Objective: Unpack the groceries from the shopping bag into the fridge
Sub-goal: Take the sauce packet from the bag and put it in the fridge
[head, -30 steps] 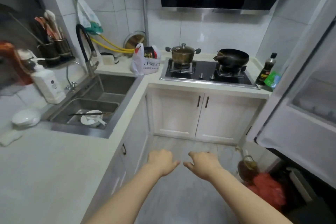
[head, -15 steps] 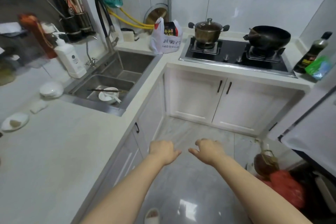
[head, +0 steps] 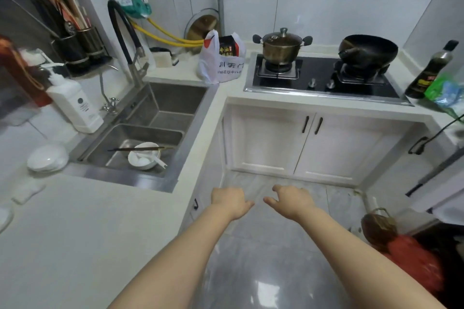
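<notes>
White plastic shopping bag (head: 221, 63) sits on the table corner at 12 o'clock between sink (head: 150, 128) and stove (head: 324, 78), thin, floppy, probably light—take by its handles; left hand (head: 229, 200) and right hand (head: 291, 199) empty, fingers loosely curled.

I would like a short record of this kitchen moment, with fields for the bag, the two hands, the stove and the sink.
bag: white plastic shopping bag standing on the counter corner between sink and stove, a dark packet showing at its top
left hand: empty, fingers loosely curled, held over the floor
right hand: empty, fingers loosely curled, beside the left hand, apart from it
stove: brass-coloured lidded pot on left burner, black wok on right burner
sink: white bowl with dark chopsticks laid across it
</notes>
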Demonstrator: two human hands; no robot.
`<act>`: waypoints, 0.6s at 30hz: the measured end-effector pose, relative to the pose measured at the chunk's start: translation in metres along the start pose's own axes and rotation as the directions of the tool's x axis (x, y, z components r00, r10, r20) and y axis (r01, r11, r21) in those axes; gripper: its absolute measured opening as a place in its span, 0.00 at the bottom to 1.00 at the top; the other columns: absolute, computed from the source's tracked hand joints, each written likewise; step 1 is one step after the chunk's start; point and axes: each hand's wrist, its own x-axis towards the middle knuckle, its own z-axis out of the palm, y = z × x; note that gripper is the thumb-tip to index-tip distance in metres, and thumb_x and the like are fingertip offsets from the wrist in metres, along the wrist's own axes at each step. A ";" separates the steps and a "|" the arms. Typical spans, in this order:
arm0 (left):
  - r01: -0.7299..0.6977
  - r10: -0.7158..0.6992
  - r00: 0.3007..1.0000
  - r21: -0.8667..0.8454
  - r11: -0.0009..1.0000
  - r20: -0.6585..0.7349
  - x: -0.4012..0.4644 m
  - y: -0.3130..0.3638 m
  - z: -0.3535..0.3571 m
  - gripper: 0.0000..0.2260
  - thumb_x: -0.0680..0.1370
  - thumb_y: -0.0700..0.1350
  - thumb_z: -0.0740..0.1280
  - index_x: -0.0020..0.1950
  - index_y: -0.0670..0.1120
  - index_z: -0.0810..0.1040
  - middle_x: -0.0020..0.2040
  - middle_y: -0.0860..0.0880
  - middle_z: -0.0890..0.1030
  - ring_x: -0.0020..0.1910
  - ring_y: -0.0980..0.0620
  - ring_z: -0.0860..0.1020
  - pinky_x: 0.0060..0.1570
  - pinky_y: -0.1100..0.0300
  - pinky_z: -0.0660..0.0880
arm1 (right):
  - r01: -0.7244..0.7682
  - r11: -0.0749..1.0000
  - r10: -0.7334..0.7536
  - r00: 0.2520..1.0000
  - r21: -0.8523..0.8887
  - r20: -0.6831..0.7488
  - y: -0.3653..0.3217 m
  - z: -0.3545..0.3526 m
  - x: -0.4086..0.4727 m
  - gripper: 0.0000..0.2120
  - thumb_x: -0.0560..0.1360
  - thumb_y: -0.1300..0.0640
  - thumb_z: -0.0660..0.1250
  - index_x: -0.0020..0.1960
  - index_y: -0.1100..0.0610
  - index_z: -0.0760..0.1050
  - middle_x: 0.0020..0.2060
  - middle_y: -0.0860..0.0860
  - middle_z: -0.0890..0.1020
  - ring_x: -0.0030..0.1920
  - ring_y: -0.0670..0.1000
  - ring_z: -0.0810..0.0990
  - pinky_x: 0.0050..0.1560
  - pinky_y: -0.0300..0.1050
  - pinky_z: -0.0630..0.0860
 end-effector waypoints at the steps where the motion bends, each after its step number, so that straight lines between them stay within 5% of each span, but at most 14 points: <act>1: -0.010 0.010 1.000 0.007 1.000 0.005 0.006 -0.005 -0.004 0.24 0.79 0.61 0.53 0.58 0.45 0.77 0.58 0.44 0.80 0.57 0.44 0.77 0.53 0.54 0.70 | -0.013 1.000 0.013 1.000 0.008 0.001 -0.004 -0.002 0.005 0.26 0.78 0.38 0.53 0.66 0.55 0.68 0.61 0.55 0.78 0.61 0.57 0.76 0.58 0.49 0.69; 18: -0.015 0.015 1.000 0.032 0.999 -0.014 0.104 -0.003 -0.057 0.24 0.79 0.62 0.53 0.57 0.46 0.78 0.58 0.46 0.80 0.58 0.45 0.77 0.54 0.53 0.69 | -0.037 0.999 0.036 0.999 0.019 0.013 0.019 -0.038 0.091 0.24 0.77 0.41 0.55 0.65 0.56 0.70 0.63 0.55 0.76 0.61 0.57 0.75 0.59 0.50 0.70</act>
